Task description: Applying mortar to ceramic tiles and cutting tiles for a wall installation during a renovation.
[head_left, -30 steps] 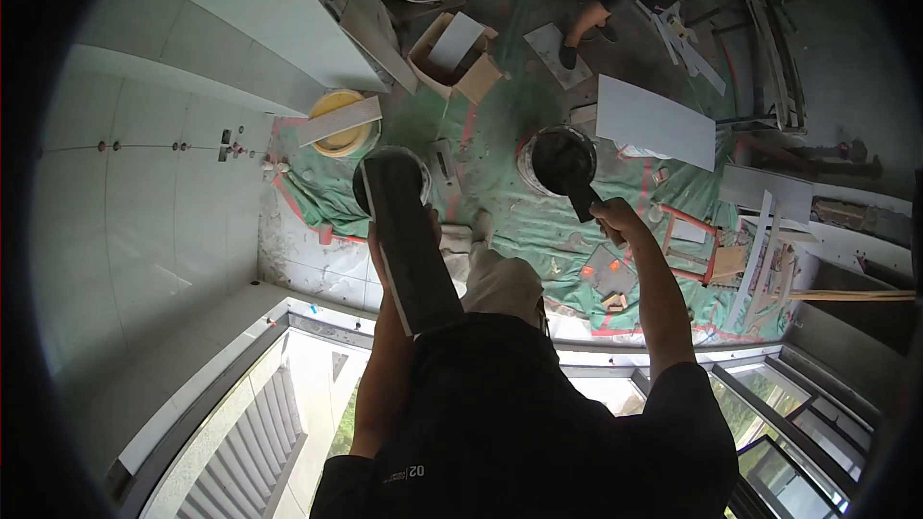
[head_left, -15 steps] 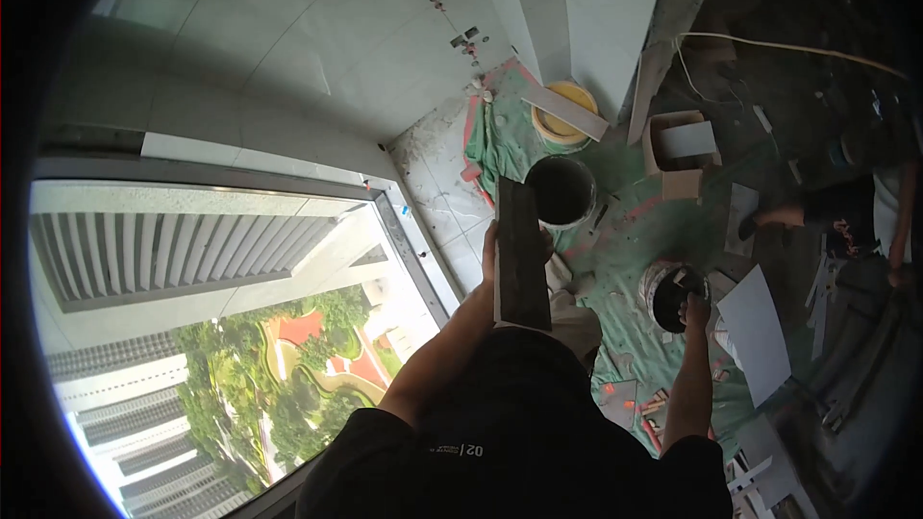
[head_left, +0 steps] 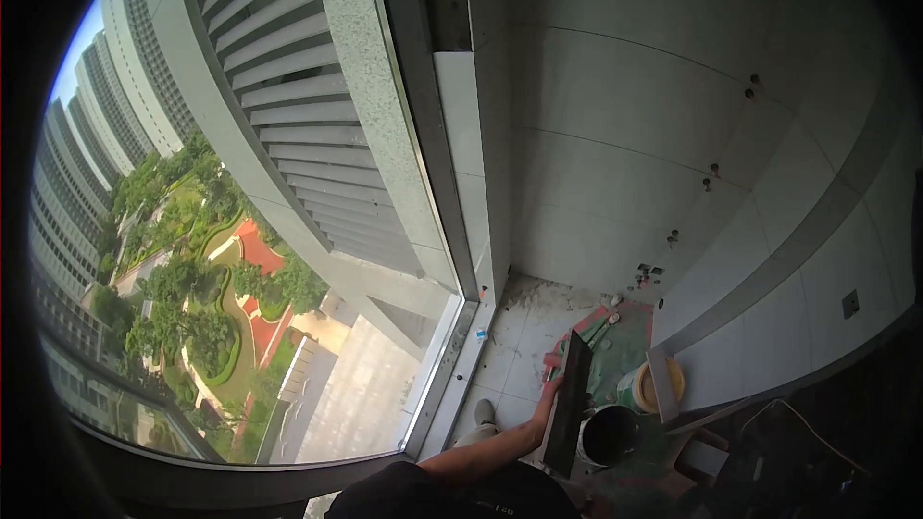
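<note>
Beside window frame (head_left: 452, 327), left hand (head_left: 551, 392) grips trowel (head_left: 569, 404).

A large window (head_left: 288, 259) with a grey frame is seen on the left, through which tall buildings and a green garden are shown in daylight. The wall (head_left: 625, 135) is clad in pale grey tiles, and the floor (head_left: 514, 346) is laid with light, dusty tiles.

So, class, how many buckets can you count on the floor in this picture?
2: a black bucket just right of the long dark tile that the left hand holds, and a yellow bucket behind it by the wall. Others may be hidden.
</note>
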The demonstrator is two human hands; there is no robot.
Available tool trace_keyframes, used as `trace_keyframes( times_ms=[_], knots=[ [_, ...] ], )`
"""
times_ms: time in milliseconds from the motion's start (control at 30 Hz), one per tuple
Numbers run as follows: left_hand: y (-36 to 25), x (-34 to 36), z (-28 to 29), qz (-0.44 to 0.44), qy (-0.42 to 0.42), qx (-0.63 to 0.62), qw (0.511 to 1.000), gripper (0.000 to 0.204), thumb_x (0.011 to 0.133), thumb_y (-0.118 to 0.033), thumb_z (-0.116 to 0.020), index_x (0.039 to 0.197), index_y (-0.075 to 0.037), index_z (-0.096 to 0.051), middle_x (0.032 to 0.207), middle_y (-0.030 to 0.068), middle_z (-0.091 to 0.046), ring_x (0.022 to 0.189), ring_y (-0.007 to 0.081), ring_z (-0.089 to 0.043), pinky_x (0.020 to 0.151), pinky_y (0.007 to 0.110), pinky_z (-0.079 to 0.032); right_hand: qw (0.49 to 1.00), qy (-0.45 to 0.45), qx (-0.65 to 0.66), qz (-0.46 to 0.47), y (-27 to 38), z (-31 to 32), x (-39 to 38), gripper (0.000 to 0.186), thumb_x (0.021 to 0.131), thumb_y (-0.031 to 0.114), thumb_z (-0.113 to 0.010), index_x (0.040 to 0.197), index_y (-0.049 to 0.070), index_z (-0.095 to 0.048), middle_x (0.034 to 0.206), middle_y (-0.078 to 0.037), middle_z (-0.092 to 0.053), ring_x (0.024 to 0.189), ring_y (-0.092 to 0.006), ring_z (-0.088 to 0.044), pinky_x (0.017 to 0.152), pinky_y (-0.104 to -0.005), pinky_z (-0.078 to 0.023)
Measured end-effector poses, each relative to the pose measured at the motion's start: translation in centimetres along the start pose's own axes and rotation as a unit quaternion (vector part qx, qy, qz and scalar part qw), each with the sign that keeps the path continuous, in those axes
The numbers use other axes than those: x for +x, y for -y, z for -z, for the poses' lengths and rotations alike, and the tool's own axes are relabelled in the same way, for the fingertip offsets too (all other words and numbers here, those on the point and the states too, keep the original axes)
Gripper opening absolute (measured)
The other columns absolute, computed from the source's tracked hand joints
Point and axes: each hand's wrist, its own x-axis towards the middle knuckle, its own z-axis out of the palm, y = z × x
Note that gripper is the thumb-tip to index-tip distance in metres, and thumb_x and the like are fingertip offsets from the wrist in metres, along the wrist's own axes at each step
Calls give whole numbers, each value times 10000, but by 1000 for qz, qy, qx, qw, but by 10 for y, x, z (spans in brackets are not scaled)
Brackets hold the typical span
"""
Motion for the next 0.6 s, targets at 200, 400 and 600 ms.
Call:
trace_keyframes(
  times_ms=[200,400,600],
  knots=[
    [-188,-59,-66,-208,109,152,960,683,1199,-522,-507,1634,2,-567,1444,132,-719,1318,223,-689,1191,388,-506,997,-48,-37,58,157,-58,53,379,1035,304,-739,1246,-4,-804,1108,-222,-817,1001,-323,-793,836,-494,-615],
    [-366,-105,-185,-564,173,337,734,868,1119,-499,-658,1743,51,-410,1586,200,-638,1420,280,-648,1249,429,-455,973,-95,-183,102,308,-101,111,409,938,434,-778,1006,41,-864,1021,-238,-828,1011,-418,-817,905,-541,-635],
    [-482,-138,-286,-745,100,341,564,955,1021,-286,-867,1747,84,-369,1757,234,-468,1561,310,-535,1298,490,-427,882,10,-141,450,517,-177,119,298,1012,271,-818,1207,47,-842,945,-138,-851,876,-243,-844,812,-382,-657]
  ],
)
